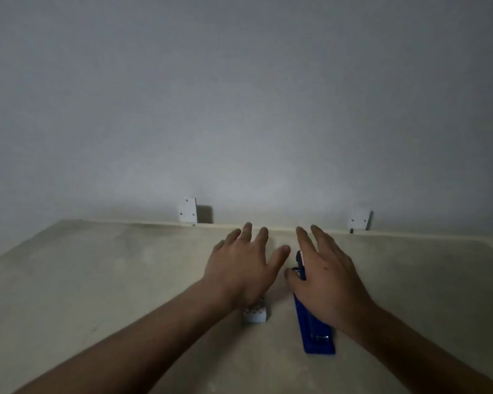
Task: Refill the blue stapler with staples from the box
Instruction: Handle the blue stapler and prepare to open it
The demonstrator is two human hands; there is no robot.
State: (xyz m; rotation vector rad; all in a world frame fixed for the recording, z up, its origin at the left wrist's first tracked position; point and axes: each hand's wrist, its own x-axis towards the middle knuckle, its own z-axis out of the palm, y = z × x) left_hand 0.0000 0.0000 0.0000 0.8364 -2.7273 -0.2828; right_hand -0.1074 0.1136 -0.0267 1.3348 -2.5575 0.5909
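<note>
The blue stapler (315, 331) lies lengthwise on the pale tabletop (111, 280), its near end toward me and its far end hidden under my right hand (328, 277). That hand hovers over the stapler with fingers spread, and I cannot tell whether it touches it. A small white staple box (255, 314) sits just left of the stapler, partly covered by my left wrist. My left hand (244, 264) is held flat above the table beyond the box, fingers apart and holding nothing.
The table meets a plain grey wall (239, 109) along its far edge. Two small white brackets, one left (187, 210) and one right (359, 220), stick up behind that edge. The room is dim.
</note>
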